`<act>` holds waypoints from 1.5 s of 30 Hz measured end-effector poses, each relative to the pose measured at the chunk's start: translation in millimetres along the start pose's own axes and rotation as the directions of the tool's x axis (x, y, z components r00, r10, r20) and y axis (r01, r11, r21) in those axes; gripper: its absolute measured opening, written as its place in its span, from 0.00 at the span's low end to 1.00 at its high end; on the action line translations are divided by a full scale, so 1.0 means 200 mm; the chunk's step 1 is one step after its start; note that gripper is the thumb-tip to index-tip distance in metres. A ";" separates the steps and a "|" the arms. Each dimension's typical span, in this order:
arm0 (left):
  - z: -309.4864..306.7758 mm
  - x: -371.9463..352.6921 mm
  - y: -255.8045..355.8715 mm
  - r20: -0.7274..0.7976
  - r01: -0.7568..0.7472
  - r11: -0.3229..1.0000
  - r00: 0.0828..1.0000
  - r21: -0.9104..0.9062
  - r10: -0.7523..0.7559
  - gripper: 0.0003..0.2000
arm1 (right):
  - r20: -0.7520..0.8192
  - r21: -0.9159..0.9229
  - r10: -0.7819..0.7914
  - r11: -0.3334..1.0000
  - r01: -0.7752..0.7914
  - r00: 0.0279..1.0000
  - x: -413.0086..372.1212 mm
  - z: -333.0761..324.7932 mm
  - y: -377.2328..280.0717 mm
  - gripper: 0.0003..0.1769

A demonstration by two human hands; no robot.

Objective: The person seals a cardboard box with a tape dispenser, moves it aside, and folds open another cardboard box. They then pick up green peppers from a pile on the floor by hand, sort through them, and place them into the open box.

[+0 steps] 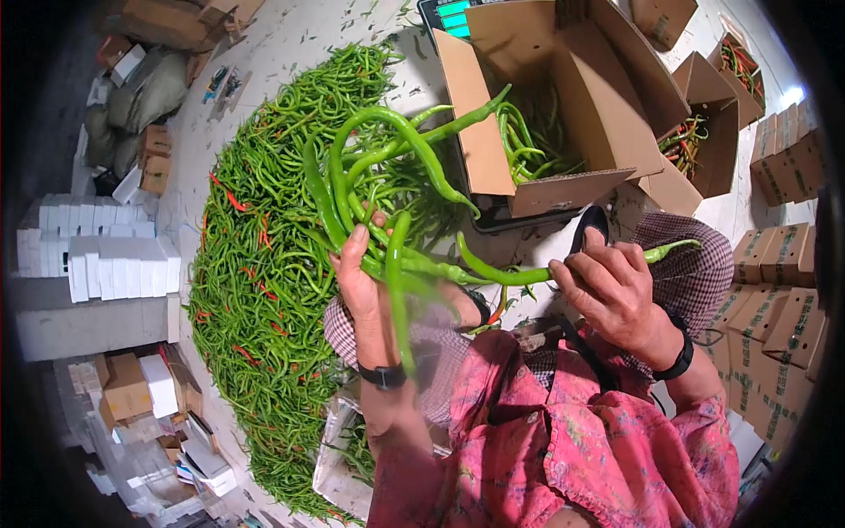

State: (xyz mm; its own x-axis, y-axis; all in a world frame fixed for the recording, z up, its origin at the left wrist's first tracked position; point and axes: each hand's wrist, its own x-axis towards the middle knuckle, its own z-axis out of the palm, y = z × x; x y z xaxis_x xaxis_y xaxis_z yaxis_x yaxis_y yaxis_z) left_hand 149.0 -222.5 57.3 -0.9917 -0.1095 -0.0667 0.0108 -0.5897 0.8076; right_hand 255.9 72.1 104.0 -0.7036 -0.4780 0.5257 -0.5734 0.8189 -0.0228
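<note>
My left hand (356,283) is closed around several long green chili peppers (426,151), which curl up and out past my fingers. One of them droops down in front of my wrist. To the right, my right hand (609,290) grips a single green chili pepper (506,275) between thumb and fingers, its tips sticking out on both sides. Beyond my left hand a big heap of green chili peppers (255,238), with some red ones mixed in, covers the floor. An open cardboard box (572,189) with green chili peppers inside stands just past my hands.
A scale with a lit green display (454,19) shows beside the open box. More open boxes with peppers (715,145) stand at the upper right. Stacked cartons (779,330) line the right side, and white boxes (119,264) are piled at the left. A white crate (333,449) sits near my left forearm.
</note>
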 end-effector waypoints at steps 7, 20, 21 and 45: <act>0.05 -0.02 0.01 0.005 -0.018 1.000 1.000 -0.002 0.018 0.19 | -0.026 -0.023 0.023 0.999 -0.024 0.999 0.02 0.01 0.02 0.21; 0.07 -0.05 0.03 -0.021 0.028 0.992 0.999 -0.120 -0.031 0.19 | -0.033 -0.030 0.030 0.999 -0.031 0.999 0.04 0.03 0.03 0.22; 0.07 -0.05 0.02 -0.020 0.030 0.989 0.999 -0.148 -0.034 0.18 | -0.033 -0.028 0.029 0.999 -0.030 0.999 0.05 0.03 0.03 0.22; 0.07 -0.05 -0.03 -0.098 -0.038 0.994 0.995 -0.101 0.028 0.22 | -0.170 0.982 -0.323 -0.128 0.135 0.931 0.70 -0.17 -1.19 0.22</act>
State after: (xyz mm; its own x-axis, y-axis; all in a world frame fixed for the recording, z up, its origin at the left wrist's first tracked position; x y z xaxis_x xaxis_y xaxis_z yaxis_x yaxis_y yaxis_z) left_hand 156.6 -206.3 60.5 -0.9738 -0.2039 -0.1010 0.0615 -0.6631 0.7460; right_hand 308.2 -177.7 212.0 -0.3984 -0.6554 0.6417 -0.4339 -0.4818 -0.7614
